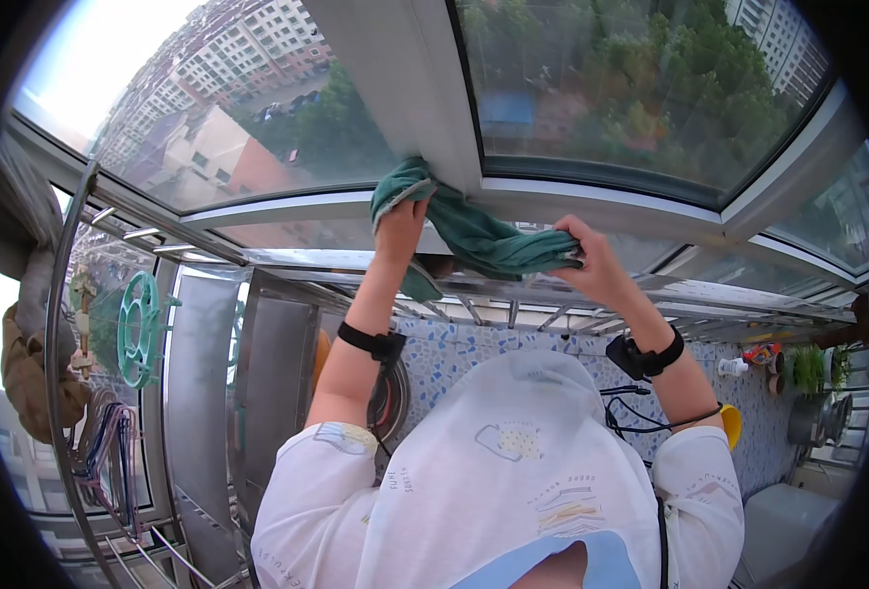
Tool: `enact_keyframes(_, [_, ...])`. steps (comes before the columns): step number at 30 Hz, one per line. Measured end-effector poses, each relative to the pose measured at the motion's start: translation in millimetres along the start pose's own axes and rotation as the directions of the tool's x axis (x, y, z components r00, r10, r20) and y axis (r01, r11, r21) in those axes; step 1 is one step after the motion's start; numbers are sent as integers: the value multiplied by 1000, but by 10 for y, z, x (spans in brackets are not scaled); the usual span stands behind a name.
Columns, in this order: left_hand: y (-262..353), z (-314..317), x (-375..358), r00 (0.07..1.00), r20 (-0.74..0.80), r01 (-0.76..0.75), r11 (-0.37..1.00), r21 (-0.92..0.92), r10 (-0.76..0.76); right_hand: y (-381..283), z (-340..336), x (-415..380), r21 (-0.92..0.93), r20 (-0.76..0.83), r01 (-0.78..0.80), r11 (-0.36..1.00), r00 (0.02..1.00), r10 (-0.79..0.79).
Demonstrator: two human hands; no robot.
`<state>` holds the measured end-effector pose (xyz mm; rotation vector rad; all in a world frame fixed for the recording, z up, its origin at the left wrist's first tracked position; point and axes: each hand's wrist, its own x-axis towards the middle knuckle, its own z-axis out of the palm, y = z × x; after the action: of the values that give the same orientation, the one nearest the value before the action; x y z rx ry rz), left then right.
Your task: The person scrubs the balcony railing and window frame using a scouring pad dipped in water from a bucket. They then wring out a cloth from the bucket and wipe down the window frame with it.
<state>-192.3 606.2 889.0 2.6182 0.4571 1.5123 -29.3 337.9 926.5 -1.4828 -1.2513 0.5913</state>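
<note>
A green cloth [488, 240] hangs slack between my two hands in front of the window frame. My left hand [401, 224] grips one end, pressing it up against the pale frame post [424, 88] between two panes. My right hand [591, 260] has its fingers closed round the other end, lower and to the right. One loose corner of the cloth dangles below my left wrist. Each forearm wears a black strap with a small dark device.
Metal rails [552, 304] run below the window. At left, a green round hanger [140, 329], a brown bag [37, 368] and several clothes hangers [110, 452] hang near a metal bar. Potted plants [809, 368] stand at right on the blue-patterned floor [464, 344].
</note>
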Motion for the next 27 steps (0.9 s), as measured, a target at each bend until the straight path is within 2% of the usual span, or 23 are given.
enact_keyframes(3, [-39,-37,8,998,56,-37,999,-13,38,111,-102,-88,2,-64,-10,1000,998,10])
enact_keyframes(5, [23,-27,9,998,44,37,999,7,-37,153,-164,-144,-20,-96,-13,1000,995,11])
enact_keyframes(6, [75,-13,16,998,48,31,1000,3,-31,163,-183,-174,134,-167,-97,986,979,119])
enact_keyframes(7, [145,8,28,997,-13,72,997,17,-72,169,-204,-201,289,-221,-164,943,947,232])
enact_keyframes(8, [203,24,30,991,-73,113,993,27,-111,176,-221,-224,290,-230,-163,943,945,234])
enact_keyframes(9, [231,31,17,992,-72,105,994,18,-103,178,-240,-229,412,-330,-144,900,897,295])
enact_keyframes(10, [249,27,-12,999,-18,45,998,-53,-46,172,-263,-225,525,-416,-104,845,835,361])
enact_keyframes(11, [279,18,-41,999,32,-12,992,-126,16,160,-292,-215,523,-426,-98,847,831,359])
enact_keyframes(12, [351,-20,-51,973,196,-97,987,-125,121,140,-320,-198,518,-537,8,856,782,317])
enact_keyframes(13, [424,-14,-30,973,195,-102,986,-130,127,113,-336,-178,499,-638,112,859,719,277])
enact_keyframes(15, [610,64,3,890,298,-291,933,-211,345,65,-315,-115,451,-681,169,876,700,215])
enact_keyframes(16, [671,145,-4,890,296,-292,933,-212,346,86,-292,-81,294,-690,174,940,720,82])
enact_keyframes(17, [716,249,-23,894,287,-318,938,-134,344,112,-287,-54,129,-674,183,975,738,-49])
enact_keyframes(18, [737,348,-47,897,278,-342,938,-56,344,134,-302,-34,-116,-597,107,987,787,-156])
enact_keyframes(19, [729,439,-83,897,277,-342,938,-59,345,152,-313,-26,-118,-598,105,987,786,-155])
enact_keyframes(20, [705,538,-132,885,407,-245,970,-4,225,170,-322,-22,-425,-467,37,904,847,-254])
enact_keyframes(21, [692,624,-166,847,523,-152,986,65,96,197,-327,-10,-692,-308,4,722,903,-300])
enact_keyframes(22, [688,711,-204,861,496,-199,973,118,116,264,-321,4,-750,-274,-10,662,914,-298])
enact_keyframes(23, [661,772,-247,861,496,-199,973,117,116,279,-332,12,-750,-275,-10,661,914,-297])
enact_keyframes(25, [695,767,-216,882,461,-200,964,177,99,285,-345,38,-882,-198,-33,470,931,-306])
enact_keyframes(27, [687,792,-177,862,502,-175,970,168,69,285,-395,95,-879,-166,-9,478,944,-287])
